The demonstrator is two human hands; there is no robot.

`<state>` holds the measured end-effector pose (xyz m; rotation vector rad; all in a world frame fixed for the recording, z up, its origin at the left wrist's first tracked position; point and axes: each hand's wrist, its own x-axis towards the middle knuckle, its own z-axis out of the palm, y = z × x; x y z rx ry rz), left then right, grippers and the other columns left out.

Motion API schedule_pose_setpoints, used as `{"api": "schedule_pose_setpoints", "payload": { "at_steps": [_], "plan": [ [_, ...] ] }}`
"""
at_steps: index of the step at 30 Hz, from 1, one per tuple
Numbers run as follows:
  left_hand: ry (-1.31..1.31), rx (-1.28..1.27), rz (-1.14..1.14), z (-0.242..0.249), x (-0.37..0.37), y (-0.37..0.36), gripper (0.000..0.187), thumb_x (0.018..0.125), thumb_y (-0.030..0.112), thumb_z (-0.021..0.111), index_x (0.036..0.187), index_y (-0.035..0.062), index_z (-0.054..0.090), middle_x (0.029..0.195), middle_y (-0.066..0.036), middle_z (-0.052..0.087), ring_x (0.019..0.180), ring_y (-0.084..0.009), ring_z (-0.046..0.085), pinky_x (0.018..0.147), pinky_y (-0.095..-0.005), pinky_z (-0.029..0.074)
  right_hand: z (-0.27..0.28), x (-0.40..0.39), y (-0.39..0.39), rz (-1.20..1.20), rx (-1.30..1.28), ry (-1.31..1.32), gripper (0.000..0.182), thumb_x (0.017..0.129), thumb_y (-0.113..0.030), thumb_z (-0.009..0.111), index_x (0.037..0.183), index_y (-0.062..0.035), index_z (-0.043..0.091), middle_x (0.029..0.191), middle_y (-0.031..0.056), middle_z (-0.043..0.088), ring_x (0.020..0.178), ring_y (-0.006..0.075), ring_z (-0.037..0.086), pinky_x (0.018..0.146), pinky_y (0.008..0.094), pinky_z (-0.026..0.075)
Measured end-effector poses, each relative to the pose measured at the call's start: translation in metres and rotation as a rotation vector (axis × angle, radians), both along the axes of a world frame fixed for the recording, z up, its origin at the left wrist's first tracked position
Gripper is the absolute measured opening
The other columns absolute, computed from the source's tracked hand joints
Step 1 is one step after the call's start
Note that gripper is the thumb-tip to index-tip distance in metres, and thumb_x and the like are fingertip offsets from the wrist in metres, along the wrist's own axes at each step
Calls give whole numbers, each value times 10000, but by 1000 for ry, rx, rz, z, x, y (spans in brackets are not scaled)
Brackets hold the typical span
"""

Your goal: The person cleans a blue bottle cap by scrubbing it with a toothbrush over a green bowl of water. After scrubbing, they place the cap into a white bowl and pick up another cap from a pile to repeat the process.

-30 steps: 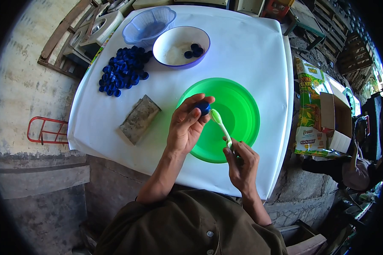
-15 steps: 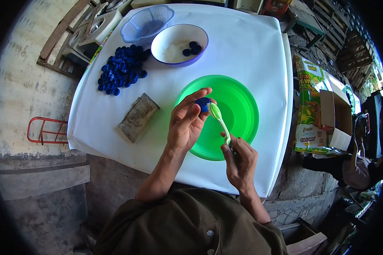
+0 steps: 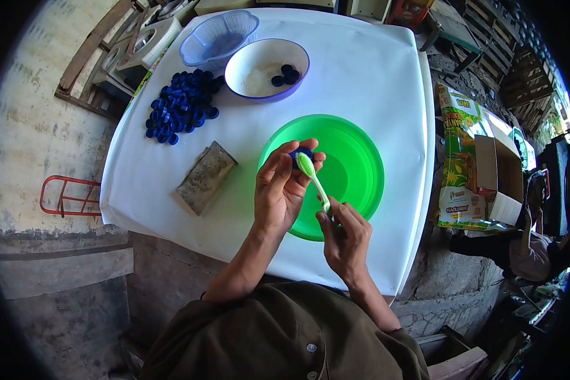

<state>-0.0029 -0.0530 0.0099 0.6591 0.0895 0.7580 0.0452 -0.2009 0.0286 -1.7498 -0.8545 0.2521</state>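
My left hand holds a dark blue bottle cap between thumb and fingers, over the near-left part of a green basin. In my right hand is a green and white toothbrush, gripped by its handle. The brush's head lies against the cap; its bristles are turned away from view. A pile of blue bottle caps sits on the far left of the white-covered table. Several more such caps lie in a white bowl with a purple outside.
A translucent blue basket stands behind the pile. Left of the basin lies a worn grey block. Off the table's right side are an open cardboard box and a seated person. A red metal frame is at the left.
The toothbrush head has moved left onto the cap, and my right hand has shifted left and slightly down with it. My left fingers have turned the cap a little.
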Motion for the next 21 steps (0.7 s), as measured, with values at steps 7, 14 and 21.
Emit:
{"api": "schedule_pose_setpoints", "payload": {
  "at_steps": [7, 14, 21],
  "plan": [
    [23, -1, 37, -2, -1, 2, 291, 1007, 202, 591, 1242, 36, 629, 1287, -241, 594, 1081, -330, 670, 955, -372, 579, 5, -4, -7, 2, -26, -6, 276, 836, 4, 734, 1109, -13, 696, 669, 108, 551, 541, 239, 527, 506, 351, 415],
    [-11, 9, 68, 2, -3, 2, 258, 984, 106, 609, 1231, 44, 655, 1269, -212, 610, 1102, -329, 661, 999, -395, 558, -3, -5, -2, -4, 7, -44, 298, 832, 1, 740, 1125, -24, 692, 690, 105, 571, 555, 240, 550, 516, 350, 436],
    [-32, 19, 82, 3, 1, -3, 240, 973, 34, 600, 1200, 53, 675, 1263, -178, 617, 1150, -333, 637, 1048, -428, 525, 1, 0, 4, -25, 16, -70, 300, 830, -3, 747, 1125, -31, 696, 717, 100, 595, 563, 235, 564, 521, 339, 447]
  ]
}}
